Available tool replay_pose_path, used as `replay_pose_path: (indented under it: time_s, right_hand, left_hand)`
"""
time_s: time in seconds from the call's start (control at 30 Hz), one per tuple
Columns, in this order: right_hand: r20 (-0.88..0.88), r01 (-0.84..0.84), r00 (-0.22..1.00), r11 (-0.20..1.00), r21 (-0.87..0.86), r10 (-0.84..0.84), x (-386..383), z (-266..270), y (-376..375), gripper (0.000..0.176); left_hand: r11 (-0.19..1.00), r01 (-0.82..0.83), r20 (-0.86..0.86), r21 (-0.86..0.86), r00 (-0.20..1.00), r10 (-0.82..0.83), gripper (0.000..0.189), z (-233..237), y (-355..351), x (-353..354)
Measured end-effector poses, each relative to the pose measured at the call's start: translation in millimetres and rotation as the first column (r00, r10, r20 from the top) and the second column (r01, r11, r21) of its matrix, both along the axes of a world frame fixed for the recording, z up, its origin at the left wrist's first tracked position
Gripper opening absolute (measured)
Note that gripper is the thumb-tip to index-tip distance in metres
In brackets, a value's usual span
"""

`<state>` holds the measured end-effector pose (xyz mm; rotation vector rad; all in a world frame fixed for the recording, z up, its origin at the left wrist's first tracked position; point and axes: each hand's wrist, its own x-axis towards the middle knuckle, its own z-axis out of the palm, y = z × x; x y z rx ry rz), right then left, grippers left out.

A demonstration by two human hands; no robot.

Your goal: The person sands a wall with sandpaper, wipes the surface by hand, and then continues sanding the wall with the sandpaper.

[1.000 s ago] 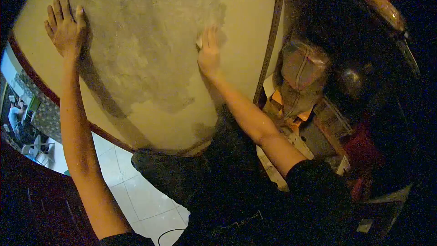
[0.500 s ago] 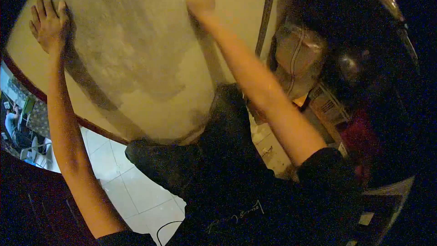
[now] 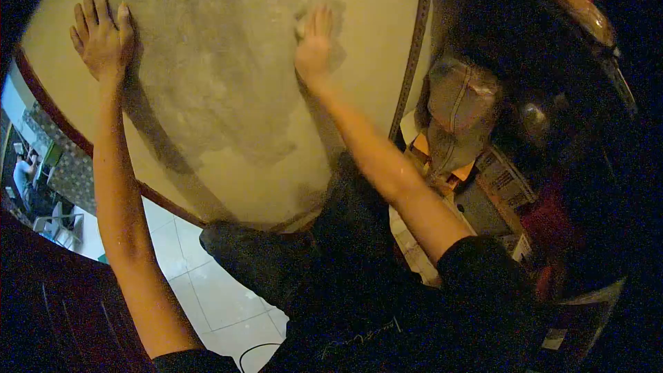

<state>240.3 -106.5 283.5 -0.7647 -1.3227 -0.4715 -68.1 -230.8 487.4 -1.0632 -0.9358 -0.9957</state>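
Note:
My left hand [image 3: 103, 40] lies flat with fingers spread on the left part of a pale wall-like surface [image 3: 262, 190]. A large grey-brown patch [image 3: 207, 62] with a rough, streaky look covers the middle of that surface. On the patch's right side is my right hand [image 3: 315, 45], slightly blurred, its fingers pointing up. Something small and pale may be under its fingertips, but I cannot make out what. Both arms cast shadows on the surface.
A dark strip with small marks [image 3: 413, 48] borders the surface at right. Beyond it are a clear plastic bag [image 3: 464, 97] and boxes [image 3: 501, 173]. White floor tiles [image 3: 221, 290] show below. At far left, another person [image 3: 24, 173] is near a white chair [image 3: 62, 224].
My right hand has moved down from the top edge and now shows its fingers. The view has shifted, so my left hand and the surface appear further right and slightly lower.

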Motion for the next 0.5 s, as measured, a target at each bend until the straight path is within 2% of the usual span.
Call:
replay_pose_path:
  time_s: [0.03,0.1,0.3,0.43,0.47,0.5]
  right_hand:
    - [-0.011,0.04,0.999,0.997,0.073,-0.039,2.2,40.2,9.4,0.066]
    - [0.044,-0.083,0.996,0.978,0.191,0.076,16.3,116.6,11.2,0.064]
    - [0.065,-0.037,0.998,0.986,0.16,0.027,40.2,84.0,1.2,0.062]
    - [0.102,-0.032,0.995,0.972,0.234,0.008,41.1,104.8,-0.2,0.06]
    - [0.111,-0.027,0.994,0.99,0.135,0.012,39.4,79.8,-4.2,0.06]
    - [0.12,-0.023,0.993,0.999,0.034,0.018,39.5,31.2,-3.7,0.059]
  left_hand:
    - [1.0,-0.002,-0.004,-0.001,1.0,0.002,0.06,2.7,0.0,-0.8]
    - [1.0,0.025,-0.018,0.014,1.0,-0.025,0.06,8.4,3.0,-3.8]
    - [1.0,-0.002,-0.02,0.018,1.0,0.002,0.06,10.1,3.5,-3.4]
    - [0.999,0.005,-0.017,0.034,1.0,-0.005,0.061,15.2,-1.9,-2.9]
    - [1.0,-0.003,-0.006,0.023,1.0,0.003,0.061,15.1,-1.0,-1.5]
    - [1.0,-0.012,0.006,0.01,1.0,0.012,0.061,13.3,-1.5,0.3]
